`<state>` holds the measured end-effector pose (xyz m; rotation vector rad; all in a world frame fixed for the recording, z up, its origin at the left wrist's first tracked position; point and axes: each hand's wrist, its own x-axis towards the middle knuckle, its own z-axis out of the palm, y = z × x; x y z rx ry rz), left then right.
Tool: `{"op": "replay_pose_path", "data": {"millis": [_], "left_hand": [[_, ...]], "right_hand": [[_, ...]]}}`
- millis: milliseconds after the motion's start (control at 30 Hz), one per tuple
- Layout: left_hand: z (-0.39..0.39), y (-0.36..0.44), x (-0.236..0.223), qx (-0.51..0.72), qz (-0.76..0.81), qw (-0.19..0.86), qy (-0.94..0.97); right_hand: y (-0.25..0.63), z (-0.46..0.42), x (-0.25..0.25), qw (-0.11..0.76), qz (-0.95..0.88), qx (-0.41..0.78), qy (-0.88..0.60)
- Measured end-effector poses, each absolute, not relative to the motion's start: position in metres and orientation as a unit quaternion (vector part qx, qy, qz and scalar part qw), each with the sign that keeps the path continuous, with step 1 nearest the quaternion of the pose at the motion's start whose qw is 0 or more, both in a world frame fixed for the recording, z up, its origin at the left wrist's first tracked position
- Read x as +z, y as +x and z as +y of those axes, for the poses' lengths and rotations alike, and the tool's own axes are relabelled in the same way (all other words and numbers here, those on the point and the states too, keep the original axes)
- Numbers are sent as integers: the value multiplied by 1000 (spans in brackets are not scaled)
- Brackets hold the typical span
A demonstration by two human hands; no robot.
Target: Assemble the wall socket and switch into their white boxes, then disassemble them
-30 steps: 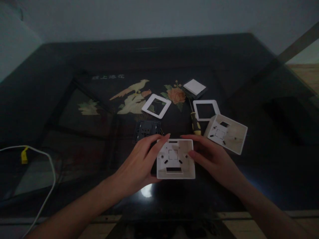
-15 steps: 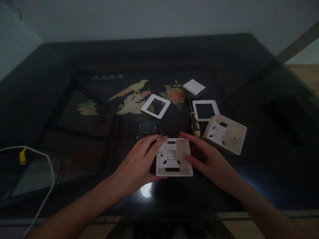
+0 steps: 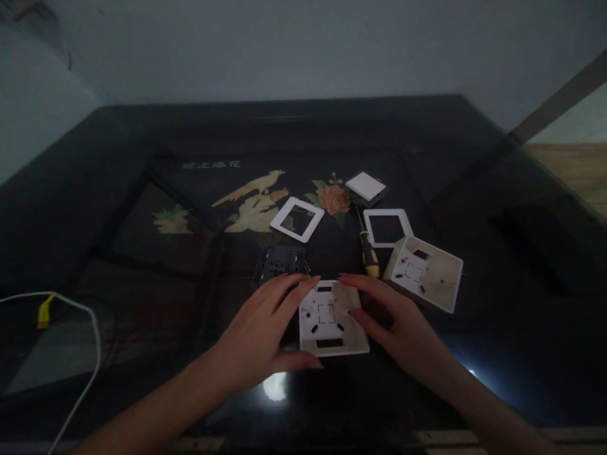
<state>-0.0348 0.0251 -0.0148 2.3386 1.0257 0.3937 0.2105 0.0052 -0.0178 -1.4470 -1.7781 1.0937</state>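
Hands (image 3: 263,325) (image 3: 403,322) around white box (image 3: 327,328), lettering (image 3: 212,165); "上添花" (faint)

Writing: you are seeing a row of four pale characters (image 3: 212,165) running left to right.
Legible part: the last three are reading "上添花".
First character: it is showing too faintly for you to read surely.
Surface: the row is standing on the dark table (image 3: 142,133), on its far left part, just above the tail of the bird (image 3: 258,183).
Yellow tag (image 3: 44,313): it is hanging on the white cable (image 3: 96,335), any print looking too small to tell.
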Motion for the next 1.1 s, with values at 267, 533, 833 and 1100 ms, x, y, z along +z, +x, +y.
{"op": "replay_pose_path", "data": {"millis": [267, 533, 833, 1100], "left_hand": [[50, -55, -4, 264, 494, 175, 810], [67, -61, -24, 162, 493, 247, 819], [69, -69, -28, 102, 473, 193, 854], [68, -69, -35, 87, 486, 133, 859]], "right_hand": [[210, 5, -19, 294, -676, 399, -545], [211, 4, -20, 289, -689, 389, -539], [210, 5, -23, 296, -699, 380, -528], [209, 5, -22, 294, -683, 409, -530]]}}
